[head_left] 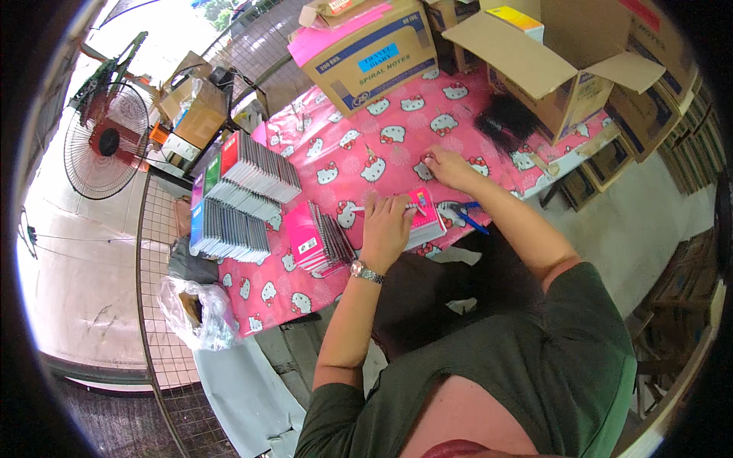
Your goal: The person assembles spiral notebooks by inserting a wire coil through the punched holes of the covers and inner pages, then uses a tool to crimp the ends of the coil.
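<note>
My left hand [387, 223] lies over the left edge of a pink notebook [427, 221], its fingers bent down onto the cover. A thin whitish stick-like thing [356, 208] shows beside those fingers; I cannot tell what it is. Beyond the notebook, my right hand [452, 169] hovers at or just over the tablecloth with thumb and fingers drawn together. Whatever is in that pinch, if anything, is too small to see. A blue pen-like tool [472, 221] lies to the right of the notebook. Left of my left hand stand pink spiral notebooks [314, 243] in a stack.
Taller stacks of red [259, 164], green and blue spiral notebooks [229, 230] stand at the left. A black tangled bundle [508, 120] lies near an open carton [550, 76]. Another carton [374, 61] stands at the back. A plastic bag [197, 313] hangs by the pink tablecloth's [317, 141] left edge.
</note>
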Tool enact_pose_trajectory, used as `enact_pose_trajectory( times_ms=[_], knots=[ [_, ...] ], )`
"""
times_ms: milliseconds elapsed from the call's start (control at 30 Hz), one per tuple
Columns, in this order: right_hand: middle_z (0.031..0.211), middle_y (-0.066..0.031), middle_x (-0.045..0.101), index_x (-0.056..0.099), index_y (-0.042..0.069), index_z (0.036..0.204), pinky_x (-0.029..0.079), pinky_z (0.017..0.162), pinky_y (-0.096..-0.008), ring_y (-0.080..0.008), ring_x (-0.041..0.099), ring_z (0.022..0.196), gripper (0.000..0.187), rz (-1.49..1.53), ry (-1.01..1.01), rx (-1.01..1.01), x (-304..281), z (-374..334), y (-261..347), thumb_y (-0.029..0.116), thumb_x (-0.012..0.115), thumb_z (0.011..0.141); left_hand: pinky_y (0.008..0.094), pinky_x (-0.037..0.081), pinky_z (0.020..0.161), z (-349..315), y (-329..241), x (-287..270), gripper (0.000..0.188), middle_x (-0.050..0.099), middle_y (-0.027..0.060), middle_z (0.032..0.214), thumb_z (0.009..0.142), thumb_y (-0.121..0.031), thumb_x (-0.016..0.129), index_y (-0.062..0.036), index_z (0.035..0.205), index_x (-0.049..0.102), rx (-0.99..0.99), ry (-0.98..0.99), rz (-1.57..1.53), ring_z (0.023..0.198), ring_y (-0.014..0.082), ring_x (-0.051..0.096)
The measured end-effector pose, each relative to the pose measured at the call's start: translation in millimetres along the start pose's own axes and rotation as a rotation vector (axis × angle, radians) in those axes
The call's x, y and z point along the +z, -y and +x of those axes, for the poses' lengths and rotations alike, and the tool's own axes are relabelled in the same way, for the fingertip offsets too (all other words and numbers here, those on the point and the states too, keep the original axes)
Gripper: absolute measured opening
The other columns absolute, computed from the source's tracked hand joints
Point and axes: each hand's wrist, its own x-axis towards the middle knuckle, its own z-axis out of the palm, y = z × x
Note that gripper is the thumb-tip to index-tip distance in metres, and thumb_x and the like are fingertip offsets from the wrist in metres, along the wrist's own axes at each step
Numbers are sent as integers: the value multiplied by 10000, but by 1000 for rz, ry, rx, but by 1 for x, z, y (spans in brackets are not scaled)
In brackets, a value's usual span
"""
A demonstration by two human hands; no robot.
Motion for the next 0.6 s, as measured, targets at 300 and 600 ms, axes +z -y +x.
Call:
enact_pose_trajectory(
  times_ms=[300,600],
  knots=[
    [1193,-176,616,604,33,1205,444,1001,-397,-269,568,1170,517,86,203,-62,4,19,-19,397,670,843,544,304,1059,-8,10,0,249,610,97,1062,896,-264,625,-72,1052,602,-106,-15,129,1106,317,538],
    [1070,-38,650,613,63,1260,459,882,-303,-133,578,981,458,1202,773,-204,-55,-42,38,263,675,853,442,412,854,-1,6,9,394,591,136,998,746,-238,784,-26,1022,600,-53,-64,-57,982,340,527]
  ],
)
